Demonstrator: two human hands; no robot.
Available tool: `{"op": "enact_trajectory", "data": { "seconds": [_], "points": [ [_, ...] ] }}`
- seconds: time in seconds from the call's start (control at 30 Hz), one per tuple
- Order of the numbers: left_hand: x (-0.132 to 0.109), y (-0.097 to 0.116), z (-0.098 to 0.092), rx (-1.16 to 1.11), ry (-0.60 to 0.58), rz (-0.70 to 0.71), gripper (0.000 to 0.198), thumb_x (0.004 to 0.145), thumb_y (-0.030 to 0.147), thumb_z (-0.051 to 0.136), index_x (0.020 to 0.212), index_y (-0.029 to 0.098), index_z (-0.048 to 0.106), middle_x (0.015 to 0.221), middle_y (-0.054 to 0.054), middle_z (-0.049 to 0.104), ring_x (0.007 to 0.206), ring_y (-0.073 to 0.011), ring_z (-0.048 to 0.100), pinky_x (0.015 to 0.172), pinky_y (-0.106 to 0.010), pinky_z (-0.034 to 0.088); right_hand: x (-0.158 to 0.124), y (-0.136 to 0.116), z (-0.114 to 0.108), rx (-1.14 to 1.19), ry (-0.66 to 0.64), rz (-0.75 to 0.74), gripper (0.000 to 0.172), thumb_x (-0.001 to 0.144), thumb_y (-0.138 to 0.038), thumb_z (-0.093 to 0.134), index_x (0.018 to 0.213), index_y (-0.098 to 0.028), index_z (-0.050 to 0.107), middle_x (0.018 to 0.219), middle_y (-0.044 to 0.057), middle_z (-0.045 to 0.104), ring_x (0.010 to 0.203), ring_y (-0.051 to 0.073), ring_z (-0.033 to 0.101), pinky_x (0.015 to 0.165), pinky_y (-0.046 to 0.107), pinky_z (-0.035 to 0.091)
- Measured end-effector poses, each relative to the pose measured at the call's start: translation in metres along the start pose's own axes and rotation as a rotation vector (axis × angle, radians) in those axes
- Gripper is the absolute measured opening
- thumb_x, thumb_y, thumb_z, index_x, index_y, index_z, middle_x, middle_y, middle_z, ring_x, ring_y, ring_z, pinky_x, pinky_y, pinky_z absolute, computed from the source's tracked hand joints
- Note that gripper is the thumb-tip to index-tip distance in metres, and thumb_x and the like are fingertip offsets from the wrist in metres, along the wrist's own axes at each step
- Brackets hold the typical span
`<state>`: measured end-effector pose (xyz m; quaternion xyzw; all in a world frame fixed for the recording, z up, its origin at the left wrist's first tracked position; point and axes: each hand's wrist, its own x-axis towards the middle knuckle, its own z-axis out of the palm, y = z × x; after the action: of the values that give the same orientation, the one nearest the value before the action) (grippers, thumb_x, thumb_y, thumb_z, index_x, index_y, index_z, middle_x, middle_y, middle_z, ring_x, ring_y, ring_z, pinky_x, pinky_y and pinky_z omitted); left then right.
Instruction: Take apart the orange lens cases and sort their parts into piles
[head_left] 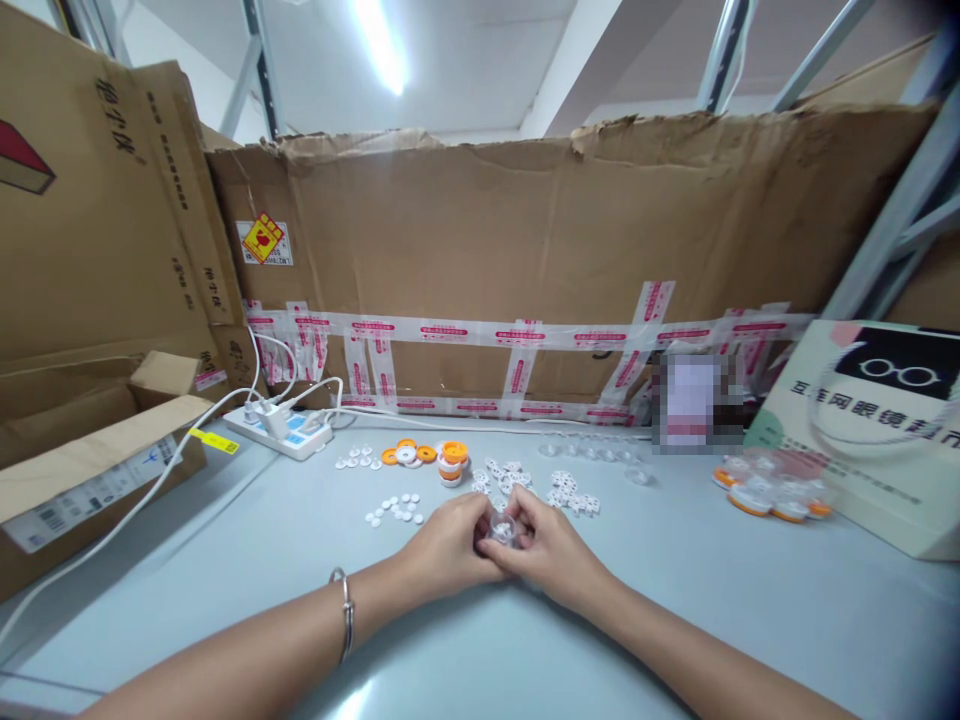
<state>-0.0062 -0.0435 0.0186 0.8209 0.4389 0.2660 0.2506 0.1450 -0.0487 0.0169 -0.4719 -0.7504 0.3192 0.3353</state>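
Both hands meet at the middle of the table around a small clear plastic cup (502, 530) with a white piece inside. My left hand (454, 540) grips its left side, and my right hand (551, 545) closes on its right side. Just beyond the fingers lie white perforated discs (506, 477), with more white perforated pieces (574, 493) to the right. Left of them stands a stack of orange and white rings (453, 463), beside flat orange and white rings (407, 454). Small white round caps (395, 510) are scattered nearer my left hand.
Clear cups (592, 452) line the back of the table. Finished-looking clear and orange pieces (776, 490) sit at right, before a printed box (862, 430). A power strip (281, 428) with white cables and an open carton (105, 470) occupy the left. Cardboard (480, 240) walls the back.
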Motion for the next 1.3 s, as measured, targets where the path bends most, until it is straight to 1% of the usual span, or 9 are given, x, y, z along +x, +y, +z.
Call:
{"op": "enact_trajectory", "data": {
  "seconds": [0.27,0.43,0.53,0.63,0.73,0.93,1.13,1.23,1.3],
  "points": [
    [-0.001,-0.003,-0.002,-0.05,-0.04,-0.008,0.022,0.056,0.02,0.059,0.063,0.018,0.039,0.062,0.005,0.043,0.055,-0.0093,0.04,0.049,-0.02,0.029,-0.003,0.002,-0.003,-0.052,-0.075,-0.11,0.015,0.071,-0.025,0.053,0.071,-0.021,0.038,0.053,-0.009,0.036,0.049,0.009,0.036,0.047,0.019,0.026],
    [0.0,-0.001,-0.002,-0.078,-0.057,-0.011,0.021,0.056,0.02,0.06,0.063,0.017,0.04,0.062,0.004,0.045,0.055,-0.0093,0.041,0.048,-0.019,0.029,-0.005,-0.001,-0.006,-0.113,-0.108,-0.191,0.005,0.076,-0.02,0.046,0.078,-0.021,0.041,0.067,-0.004,0.049,0.059,0.012,0.044,0.054,0.021,0.032],
    [-0.001,0.0,-0.002,-0.084,-0.057,-0.03,0.024,0.056,0.021,0.061,0.063,0.017,0.039,0.062,0.004,0.043,0.055,-0.0093,0.04,0.047,-0.019,0.029,-0.006,-0.003,-0.005,-0.126,-0.09,-0.186,0.007,0.076,-0.018,0.044,0.082,-0.021,0.042,0.072,-0.003,0.052,0.061,0.012,0.046,0.055,0.022,0.033],
    [-0.001,-0.001,-0.002,-0.074,-0.046,-0.024,0.025,0.055,0.02,0.061,0.062,0.018,0.037,0.061,0.005,0.041,0.055,-0.0091,0.038,0.047,-0.019,0.027,-0.006,-0.003,-0.004,-0.118,-0.085,-0.143,0.008,0.076,-0.021,0.046,0.082,-0.022,0.041,0.066,-0.005,0.05,0.056,0.011,0.044,0.052,0.021,0.032],
    [-0.001,0.0,-0.002,-0.065,-0.046,-0.014,0.024,0.057,0.02,0.059,0.063,0.018,0.037,0.062,0.005,0.041,0.055,-0.0091,0.038,0.047,-0.019,0.027,-0.006,-0.003,-0.006,-0.123,-0.09,-0.172,0.009,0.076,-0.021,0.047,0.083,-0.022,0.043,0.064,-0.006,0.048,0.055,0.011,0.043,0.052,0.021,0.032],
    [-0.002,0.001,-0.003,-0.071,-0.056,-0.007,0.022,0.058,0.022,0.06,0.064,0.017,0.039,0.063,0.004,0.043,0.056,-0.0094,0.04,0.049,-0.02,0.029,-0.006,-0.003,-0.01,-0.191,-0.036,-0.233,0.01,0.074,-0.021,0.048,0.084,-0.022,0.045,0.066,-0.004,0.049,0.058,0.012,0.044,0.055,0.022,0.034],
    [-0.002,0.003,-0.005,-0.046,-0.068,-0.02,0.025,0.06,0.03,0.064,0.067,0.017,0.043,0.064,0.004,0.044,0.058,-0.0103,0.041,0.05,-0.02,0.031,-0.003,0.002,-0.015,-0.168,0.136,-0.219,0.02,0.073,-0.026,0.051,0.09,-0.022,0.043,0.063,-0.005,0.044,0.057,0.013,0.044,0.056,0.023,0.037],
    [-0.002,0.005,-0.006,-0.064,-0.081,-0.029,0.026,0.06,0.031,0.066,0.069,0.017,0.046,0.067,0.003,0.045,0.059,-0.0103,0.042,0.051,-0.02,0.033,0.004,0.008,-0.029,-0.083,0.295,-0.186,0.022,0.075,-0.031,0.052,0.091,-0.022,0.041,0.067,-0.004,0.046,0.059,0.013,0.046,0.058,0.024,0.04],
    [-0.003,0.005,-0.007,-0.101,-0.101,-0.044,0.026,0.061,0.03,0.066,0.072,0.017,0.047,0.069,0.002,0.047,0.059,-0.0102,0.044,0.051,-0.02,0.034,0.011,0.016,-0.046,-0.017,0.429,-0.137,0.024,0.075,-0.036,0.052,0.091,-0.021,0.04,0.068,-0.003,0.049,0.06,0.013,0.048,0.059,0.025,0.041]
  ]
}}
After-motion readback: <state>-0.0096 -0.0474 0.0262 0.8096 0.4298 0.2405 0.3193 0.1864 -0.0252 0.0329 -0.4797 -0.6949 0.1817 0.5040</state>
